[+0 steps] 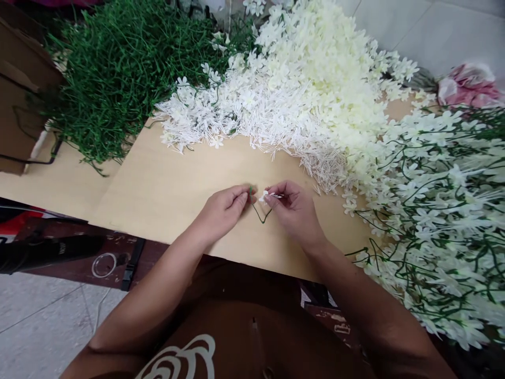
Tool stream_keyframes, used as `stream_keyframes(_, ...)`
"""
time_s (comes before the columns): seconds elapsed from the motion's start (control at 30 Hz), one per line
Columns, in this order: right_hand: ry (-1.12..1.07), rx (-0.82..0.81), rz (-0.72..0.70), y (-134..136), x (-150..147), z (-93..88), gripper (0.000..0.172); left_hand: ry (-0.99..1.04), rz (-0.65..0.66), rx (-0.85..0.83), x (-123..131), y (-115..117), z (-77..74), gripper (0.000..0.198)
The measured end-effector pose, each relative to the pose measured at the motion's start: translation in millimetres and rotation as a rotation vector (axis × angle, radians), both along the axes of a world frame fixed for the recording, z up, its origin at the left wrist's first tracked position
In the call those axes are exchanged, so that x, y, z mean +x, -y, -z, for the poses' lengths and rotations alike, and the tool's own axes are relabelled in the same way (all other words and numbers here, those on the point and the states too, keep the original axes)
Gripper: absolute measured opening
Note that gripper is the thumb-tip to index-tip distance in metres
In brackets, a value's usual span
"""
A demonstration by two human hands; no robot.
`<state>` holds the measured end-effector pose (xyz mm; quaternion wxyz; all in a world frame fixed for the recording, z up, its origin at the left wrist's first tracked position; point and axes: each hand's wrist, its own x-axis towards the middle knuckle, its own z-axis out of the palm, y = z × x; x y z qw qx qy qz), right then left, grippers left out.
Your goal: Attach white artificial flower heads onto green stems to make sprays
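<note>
Beyond the fingers a broad heap of loose white blossoms [252, 113] runs into a cream-coloured heap [327, 68]; farther left lies a tangle of bare green stems [122, 68], and to the right a pile of finished sprays [445, 210], white flowers on green stems. Nothing lies between the hands.

The left hand [223, 210] pinches the upper end of a thin green stem [260, 216], fingers closed on it. The stem sags in a V between the two hands, its ends pointing up toward each. The right hand [294, 208] has its fingers clamped on a small white flower [265, 196], petals facing left toward the stem tip.

The desk [165, 189] is pale wood, with grey floor tiles [43, 326] below.
</note>
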<state>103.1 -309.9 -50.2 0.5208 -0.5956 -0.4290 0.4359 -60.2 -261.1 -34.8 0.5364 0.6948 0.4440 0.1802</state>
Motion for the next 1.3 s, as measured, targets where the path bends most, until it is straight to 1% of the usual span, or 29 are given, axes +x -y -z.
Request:
stream_keyframes(0.07,-0.007,0.003,0.001,1.4,0.8,0.3,0.022,0.093,-0.019,-0.082,4.1,-0.7,0.8,0.026)
stream_keyframes(0.13,-0.024,-0.001,0.003,1.7,3.2,-1.5,0.026,0.099,-0.031,-0.071,8.2,-0.8,-0.4,0.020)
stream_keyframes(0.27,-0.075,-0.036,-0.008,-0.2,12.3,-10.9,0.033,0.135,-0.030,-0.068,11.1,-4.0,-2.1,0.021)
stream_keyframes(0.33,-0.164,-0.056,-0.036,-2.9,17.4,-15.1,0.033,0.139,-0.025,-0.052,10.1,-8.0,-1.6,0.022)
stream_keyframes(0.4,-0.300,-0.076,-0.081,-7.0,20.8,-16.4,0.033,0.148,-0.008,0.010,9.4,-12.3,-0.6,0.022)
stream_keyframes(0.47,-0.425,-0.112,-0.135,-11.9,21.8,-15.0,0.032,0.195,0.046,0.046,9.8,-15.7,0.6,0.023)
stream_keyframes(0.53,-0.502,-0.156,-0.197,-16.2,20.7,-12.6,0.032,0.231,0.096,0.024,11.0,-17.9,1.9,0.026)
stream_keyframes(0.6,-0.529,-0.182,-0.242,-19.1,18.8,-11.0,0.034,0.233,0.122,-0.004,11.9,-19.4,3.2,0.027)
stream_keyframes(0.8,-0.502,-0.196,-0.248,-21.3,14.9,-10.2,0.035,0.210,0.148,-0.037,11.0,-21.9,7.3,0.027)
stream_keyframes(0.97,-0.445,-0.126,-0.232,-21.6,14.2,-7.7,0.036,0.165,0.162,-0.093,10.1,-23.2,6.9,0.025)
stream_keyframes(1.07,-0.348,-0.115,-0.265,-21.4,17.2,-9.1,0.036,0.148,0.210,-0.088,10.4,-26.8,5.3,0.025)
stream_keyframes(1.17,-0.254,-0.144,-0.308,-21.4,21.6,-10.8,0.038,0.072,0.280,-0.090,11.4,-31.3,4.4,0.026)
stream_keyframes(1.3,-0.195,-0.181,-0.321,-20.9,25.4,-7.1,0.041,-0.010,0.327,-0.114,13.5,-35.0,4.6,0.025)
